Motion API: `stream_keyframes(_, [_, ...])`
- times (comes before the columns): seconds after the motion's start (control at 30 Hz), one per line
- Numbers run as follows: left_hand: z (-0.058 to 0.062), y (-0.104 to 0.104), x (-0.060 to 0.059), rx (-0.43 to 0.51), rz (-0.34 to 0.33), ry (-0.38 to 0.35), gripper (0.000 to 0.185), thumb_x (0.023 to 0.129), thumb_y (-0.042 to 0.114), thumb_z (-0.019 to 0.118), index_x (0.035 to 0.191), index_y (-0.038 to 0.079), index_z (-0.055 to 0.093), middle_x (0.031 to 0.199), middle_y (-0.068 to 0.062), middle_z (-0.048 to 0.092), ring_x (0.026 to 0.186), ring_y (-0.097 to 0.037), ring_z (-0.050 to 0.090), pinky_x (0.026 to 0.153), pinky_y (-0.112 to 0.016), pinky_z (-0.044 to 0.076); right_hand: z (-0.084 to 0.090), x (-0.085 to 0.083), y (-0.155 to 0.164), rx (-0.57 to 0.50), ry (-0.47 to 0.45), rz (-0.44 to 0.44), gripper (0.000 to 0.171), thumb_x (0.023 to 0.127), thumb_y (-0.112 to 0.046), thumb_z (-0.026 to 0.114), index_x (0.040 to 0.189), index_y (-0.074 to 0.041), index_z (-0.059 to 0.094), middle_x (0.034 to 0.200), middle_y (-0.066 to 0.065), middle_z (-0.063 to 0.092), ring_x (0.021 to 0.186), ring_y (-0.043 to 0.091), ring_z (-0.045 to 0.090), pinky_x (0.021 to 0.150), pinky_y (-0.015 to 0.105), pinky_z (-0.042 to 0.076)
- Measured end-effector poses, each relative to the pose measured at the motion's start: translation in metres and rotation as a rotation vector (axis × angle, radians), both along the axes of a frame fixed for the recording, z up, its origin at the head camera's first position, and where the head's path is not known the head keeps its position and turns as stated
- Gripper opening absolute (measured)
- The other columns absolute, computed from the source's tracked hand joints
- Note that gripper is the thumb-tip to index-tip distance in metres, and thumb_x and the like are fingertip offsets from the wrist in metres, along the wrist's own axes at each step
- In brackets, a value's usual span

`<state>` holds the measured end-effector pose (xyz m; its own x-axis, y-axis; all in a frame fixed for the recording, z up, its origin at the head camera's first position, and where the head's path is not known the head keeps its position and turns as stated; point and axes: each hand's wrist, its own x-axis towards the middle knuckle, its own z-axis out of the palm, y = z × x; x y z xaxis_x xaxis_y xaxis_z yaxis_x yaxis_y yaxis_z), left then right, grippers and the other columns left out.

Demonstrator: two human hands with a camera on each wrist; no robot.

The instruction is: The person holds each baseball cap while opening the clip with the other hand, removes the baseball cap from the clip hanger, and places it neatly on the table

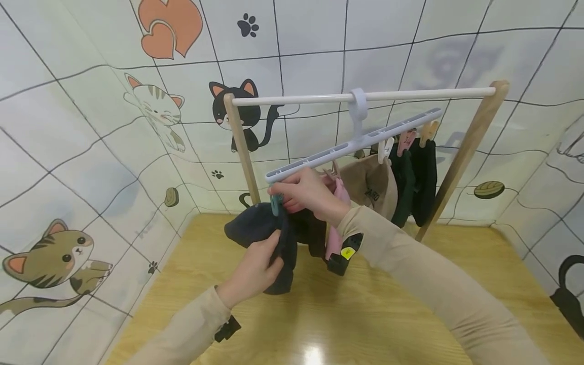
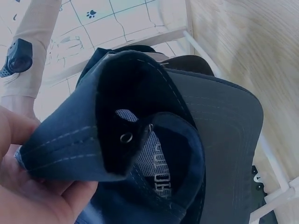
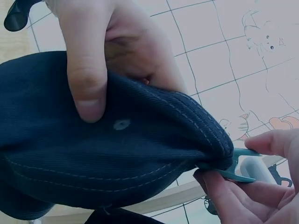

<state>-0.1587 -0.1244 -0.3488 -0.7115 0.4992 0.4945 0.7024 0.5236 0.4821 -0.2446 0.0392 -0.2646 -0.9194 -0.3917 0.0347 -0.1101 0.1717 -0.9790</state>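
Observation:
A dark navy cap (image 1: 255,228) hangs at the left end of a white clip hanger (image 1: 351,144). My left hand (image 1: 253,268) grips the cap's cloth from below, its thumb (image 3: 86,88) pressed on the fabric near an eyelet. My right hand (image 1: 303,195) pinches a teal clip (image 1: 276,205) at the hanger's end, and the clip (image 3: 236,168) bites the cap's (image 3: 117,154) stitched edge. The left wrist view is filled by the cap's inside and brim (image 2: 187,140), with my left hand (image 2: 28,186) at the lower left.
The hanger hooks over a white rod (image 1: 410,94) between two wooden posts on a wooden table (image 1: 365,314). A pink item (image 1: 333,243), a beige cap (image 1: 369,182) and dark garments (image 1: 417,177) hang further along. Cat-patterned walls close in on three sides.

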Motion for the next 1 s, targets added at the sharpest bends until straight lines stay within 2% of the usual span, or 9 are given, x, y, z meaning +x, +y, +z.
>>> stream_keyframes(0.23, [-0.006, -0.005, -0.001, 0.074, -0.011, -0.019, 0.034, 0.079, -0.016, 0.052, 0.108, 0.001, 0.051, 0.076, 0.000, 0.054, 0.065, -0.011, 0.049, 0.056, -0.025, 0.042, -0.006, -0.004, -0.005, 0.011, 0.033, -0.045, 0.022, 0.085, -0.017, 0.071, 0.081, 0.004, 0.073, 0.074, 0.010, 0.067, 0.068, 0.022, 0.070, 0.064, 0.035, 0.056])
stream_keyframes(0.4, [-0.008, -0.008, 0.000, 0.118, 0.001, -0.061, 0.033, 0.078, -0.019, 0.050, 0.104, 0.002, 0.052, 0.068, 0.004, 0.046, 0.056, -0.008, 0.043, 0.048, -0.024, 0.037, -0.010, -0.007, -0.006, 0.074, 0.090, -0.093, 0.024, 0.086, -0.017, 0.068, 0.074, 0.003, 0.073, 0.070, 0.008, 0.065, 0.067, 0.020, 0.067, 0.065, 0.032, 0.056])
stream_keyframes(0.53, [-0.006, -0.009, 0.001, 0.135, -0.004, -0.101, 0.032, 0.078, -0.018, 0.049, 0.102, 0.003, 0.053, 0.065, 0.008, 0.040, 0.053, -0.005, 0.040, 0.046, -0.023, 0.033, -0.012, -0.009, -0.005, 0.109, 0.114, -0.110, 0.023, 0.089, -0.016, 0.066, 0.079, 0.003, 0.074, 0.074, 0.010, 0.066, 0.069, 0.020, 0.068, 0.067, 0.031, 0.056])
stream_keyframes(0.73, [-0.004, -0.011, 0.004, 0.137, -0.007, -0.121, 0.031, 0.078, -0.017, 0.050, 0.097, 0.006, 0.054, 0.065, 0.010, 0.037, 0.054, -0.005, 0.037, 0.049, -0.023, 0.033, -0.013, -0.012, -0.003, 0.095, 0.104, -0.111, 0.020, 0.089, -0.012, 0.065, 0.086, 0.006, 0.074, 0.081, 0.012, 0.067, 0.071, 0.021, 0.069, 0.066, 0.031, 0.056])
stream_keyframes(0.87, [-0.005, -0.014, 0.009, 0.117, -0.022, -0.121, 0.034, 0.078, -0.018, 0.050, 0.100, 0.008, 0.056, 0.069, 0.009, 0.044, 0.059, -0.007, 0.042, 0.054, -0.024, 0.038, -0.013, -0.013, -0.002, 0.093, 0.088, -0.117, 0.019, 0.089, -0.011, 0.065, 0.086, 0.006, 0.073, 0.083, 0.012, 0.068, 0.071, 0.020, 0.068, 0.066, 0.031, 0.056])
stream_keyframes(1.0, [-0.004, -0.018, 0.012, 0.152, -0.039, -0.147, 0.040, 0.079, -0.019, 0.048, 0.107, 0.007, 0.059, 0.085, 0.003, 0.058, 0.070, -0.011, 0.048, 0.062, -0.027, 0.041, -0.013, -0.014, 0.001, 0.076, 0.066, -0.112, 0.019, 0.088, -0.012, 0.066, 0.083, 0.006, 0.073, 0.083, 0.011, 0.068, 0.073, 0.020, 0.067, 0.067, 0.032, 0.056])
